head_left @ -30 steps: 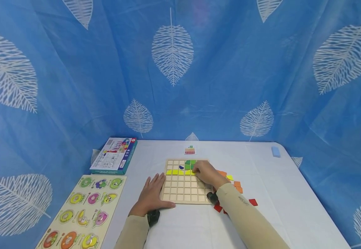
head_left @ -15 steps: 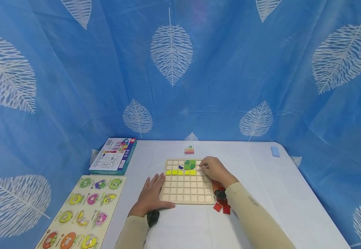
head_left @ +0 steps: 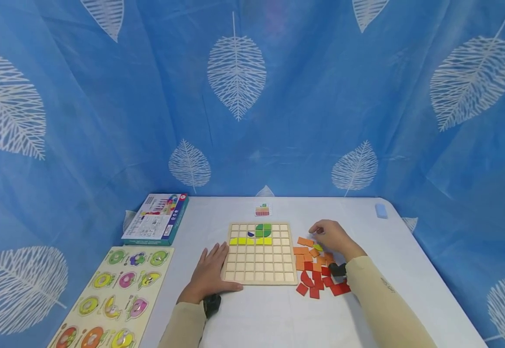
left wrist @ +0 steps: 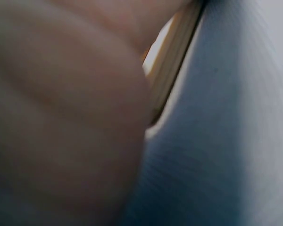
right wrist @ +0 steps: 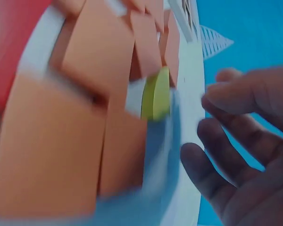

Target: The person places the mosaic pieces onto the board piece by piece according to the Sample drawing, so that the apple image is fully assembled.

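Left hand (head_left: 211, 273), centre of the frame, lower half: fingers extended and a little spread along the left side of the wooden grid board (head_left: 261, 265), thumb lying toward its lower left corner; it touches the board without grasping it. In the left wrist view the hand, blurred, covers the left side, and the board's edge slants beside it.

Right hand (head_left: 333, 235), right of centre: fingers and thumb loosely bent, grip slack and holding nothing. In the right wrist view a gap separates the fingertips from the small yellow piece (head_left: 318, 247) among the orange tiles (head_left: 304, 241). The red tiles (head_left: 315, 282) lie below these in the frame.

The board, at lower centre, carries green pieces (head_left: 263, 230) in its upper rows, a dark blue piece (head_left: 250, 234) to their left and a row of yellow tiles (head_left: 246, 241) beneath.

Edges and room: orange tiles lie close against the board's right edge; whether they touch cannot be told. White tabletop (head_left: 274, 319) extends below the board between the forearms, and from the right hand to the table's right edge. A narrower strip separates the left hand from the fruit puzzle board (head_left: 127, 266) at lower left.
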The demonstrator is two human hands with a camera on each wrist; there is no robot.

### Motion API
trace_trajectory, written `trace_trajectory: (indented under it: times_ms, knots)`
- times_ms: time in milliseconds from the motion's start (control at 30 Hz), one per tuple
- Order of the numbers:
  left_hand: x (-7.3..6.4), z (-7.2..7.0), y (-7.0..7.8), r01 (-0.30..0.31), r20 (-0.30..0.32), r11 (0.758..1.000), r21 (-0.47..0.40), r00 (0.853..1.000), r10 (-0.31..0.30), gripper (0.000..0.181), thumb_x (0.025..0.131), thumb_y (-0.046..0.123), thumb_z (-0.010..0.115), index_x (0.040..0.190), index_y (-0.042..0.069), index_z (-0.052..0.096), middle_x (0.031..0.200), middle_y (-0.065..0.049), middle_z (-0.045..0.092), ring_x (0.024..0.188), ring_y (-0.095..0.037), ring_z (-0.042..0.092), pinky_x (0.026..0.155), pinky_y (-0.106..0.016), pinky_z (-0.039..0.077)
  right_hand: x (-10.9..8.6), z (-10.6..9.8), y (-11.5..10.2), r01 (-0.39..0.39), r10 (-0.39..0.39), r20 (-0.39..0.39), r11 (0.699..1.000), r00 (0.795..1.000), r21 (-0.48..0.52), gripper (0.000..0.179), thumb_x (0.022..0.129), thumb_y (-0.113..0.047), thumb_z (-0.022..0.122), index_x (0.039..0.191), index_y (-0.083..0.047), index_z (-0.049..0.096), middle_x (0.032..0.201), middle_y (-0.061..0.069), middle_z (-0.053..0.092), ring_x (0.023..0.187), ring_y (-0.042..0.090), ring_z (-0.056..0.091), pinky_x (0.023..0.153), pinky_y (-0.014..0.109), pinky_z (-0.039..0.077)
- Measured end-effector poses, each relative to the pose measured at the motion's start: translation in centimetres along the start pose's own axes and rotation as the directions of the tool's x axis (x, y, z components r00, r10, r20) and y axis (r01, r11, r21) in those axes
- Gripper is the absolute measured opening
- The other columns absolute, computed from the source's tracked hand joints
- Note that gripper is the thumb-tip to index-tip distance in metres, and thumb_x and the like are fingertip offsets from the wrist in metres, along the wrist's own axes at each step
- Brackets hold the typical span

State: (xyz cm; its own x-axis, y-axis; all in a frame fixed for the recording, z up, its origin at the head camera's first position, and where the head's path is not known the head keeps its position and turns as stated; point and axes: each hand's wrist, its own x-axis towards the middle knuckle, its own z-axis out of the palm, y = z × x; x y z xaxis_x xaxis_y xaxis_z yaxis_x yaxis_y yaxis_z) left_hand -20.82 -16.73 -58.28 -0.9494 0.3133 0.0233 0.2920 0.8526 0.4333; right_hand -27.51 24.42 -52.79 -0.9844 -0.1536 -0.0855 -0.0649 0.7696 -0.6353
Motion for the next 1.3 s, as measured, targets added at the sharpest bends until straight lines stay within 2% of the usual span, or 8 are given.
trace_trajectory:
  times_ms: [167, 333, 533, 867, 1133, 1300]
  knots:
    - [-0.1, 0.1, -0.1, -0.002, -0.005, 1.0, -0.001, 1.0, 0.002, 0.139, 0.06, 0.087, 0.078, 0.164, 0.006, 0.036, 0.169, -0.01, 0.033, 0.157, -0.033, 0.021, 0.126, -0.058, 0.007, -0.7, -0.4, 1.2, 0.008, -0.007, 0.068, 1.0, 0.998, -0.014, 0.02, 0.088, 0.006, 0.073, 0.099, -0.011, 0.076, 0.102, 0.004, 0.069, 0.099, 0.028, 0.062, 0.095, 0.052, 0.057]
    - [-0.3, 0.2, -0.1, 0.0, -0.007, 1.0, -0.014, 1.0, 0.0, 0.14, 0.059, 0.087, 0.079, 0.164, 0.005, 0.036, 0.168, -0.011, 0.034, 0.157, -0.034, 0.022, 0.125, -0.059, 0.008, -1.3, -0.2, 1.9, -0.003, 0.001, 0.116, 1.0, 0.993, 0.016, 0.02, 0.087, 0.005, 0.079, 0.095, -0.013, 0.074, 0.099, 0.001, 0.068, 0.094, 0.024, 0.062, 0.091, 0.047, 0.059]
    - [-0.4, 0.1, 0.0, 0.0, -0.012, 1.0, -0.019, 1.0, -0.001, 0.14, 0.059, 0.087, 0.079, 0.164, 0.005, 0.036, 0.168, -0.011, 0.034, 0.157, -0.034, 0.022, 0.126, -0.058, 0.008, -1.5, 0.4, 2.1, -0.02, 0.019, 0.098, 1.0, 0.995, 0.012, 0.019, 0.087, 0.001, 0.082, 0.092, -0.015, 0.072, 0.097, 0.0, 0.067, 0.094, 0.023, 0.061, 0.089, 0.044, 0.059]
    - [-0.3, 0.1, 0.0, -0.008, -0.016, 1.0, 0.004, 1.0, 0.008, 0.139, 0.06, 0.086, 0.079, 0.164, 0.005, 0.036, 0.168, -0.011, 0.034, 0.157, -0.033, 0.022, 0.126, -0.058, 0.008, -1.3, 0.9, 2.1, -0.029, 0.029, 0.05, 1.0, 0.998, -0.002, 0.019, 0.088, 0.002, 0.079, 0.096, -0.014, 0.073, 0.098, 0.001, 0.065, 0.095, 0.025, 0.059, 0.091, 0.048, 0.058]
    - [-0.2, 0.1, -0.1, -0.009, -0.007, 1.0, 0.016, 1.0, 0.009, 0.139, 0.06, 0.086, 0.079, 0.164, 0.006, 0.036, 0.169, -0.01, 0.034, 0.157, -0.033, 0.021, 0.126, -0.058, 0.007, -0.9, 1.2, 1.5, 0.042, -0.04, 0.028, 0.997, 0.999, -0.066, 0.011, 0.088, -0.002, 0.08, 0.094, -0.011, 0.077, 0.095, 0.002, 0.062, 0.085, 0.022, 0.057, 0.085, 0.044, 0.057]
    - [-0.1, 0.1, -0.1, -0.012, -0.009, 1.0, 0.006, 1.0, 0.012, 0.139, 0.06, 0.087, 0.079, 0.164, 0.005, 0.036, 0.168, -0.011, 0.034, 0.157, -0.033, 0.021, 0.126, -0.058, 0.007, -0.6, 1.3, 1.4, 0.021, -0.018, 0.037, 0.995, 0.999, -0.097, 0.012, 0.089, -0.002, 0.08, 0.095, -0.011, 0.077, 0.094, 0.002, 0.061, 0.086, 0.021, 0.056, 0.085, 0.042, 0.057]
